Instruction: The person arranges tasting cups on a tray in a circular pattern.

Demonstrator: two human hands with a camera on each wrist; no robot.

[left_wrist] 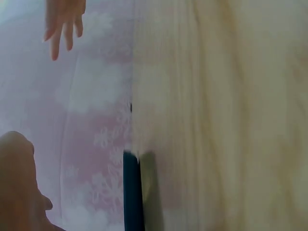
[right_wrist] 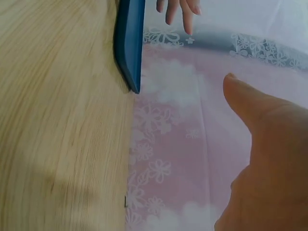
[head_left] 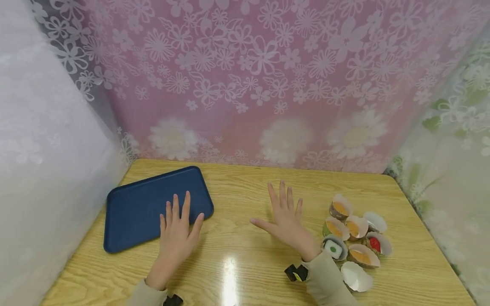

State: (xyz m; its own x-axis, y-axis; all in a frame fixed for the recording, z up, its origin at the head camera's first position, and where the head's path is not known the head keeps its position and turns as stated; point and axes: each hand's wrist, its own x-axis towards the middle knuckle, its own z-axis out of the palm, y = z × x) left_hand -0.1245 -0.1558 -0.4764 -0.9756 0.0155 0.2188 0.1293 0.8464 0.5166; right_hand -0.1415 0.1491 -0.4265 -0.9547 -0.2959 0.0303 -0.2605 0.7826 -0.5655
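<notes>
In the head view my left hand (head_left: 177, 238), fingers straight and spread, is above the near edge of a dark blue tray (head_left: 141, 212). My right hand (head_left: 285, 225) hovers over the wooden table with its fingers spread, left of a group of paper baking cups. Neither hand holds anything. Several cups contain orange pieces, like the cup (head_left: 340, 207) at the back. One cup has a white piece with a green dot (head_left: 334, 249); another has something red (head_left: 374, 244). The left wrist view shows part of my left hand (left_wrist: 19, 183); the right wrist view shows my right thumb (right_wrist: 248, 98).
The wooden table (head_left: 237, 199) ends at the back against a pink flowered curtain (head_left: 245, 85). A whitish sheet (head_left: 49, 148) hangs on the left and a green-patterned one (head_left: 451, 140) on the right. A white-lined cup (head_left: 357, 276) lies tilted nearest the front.
</notes>
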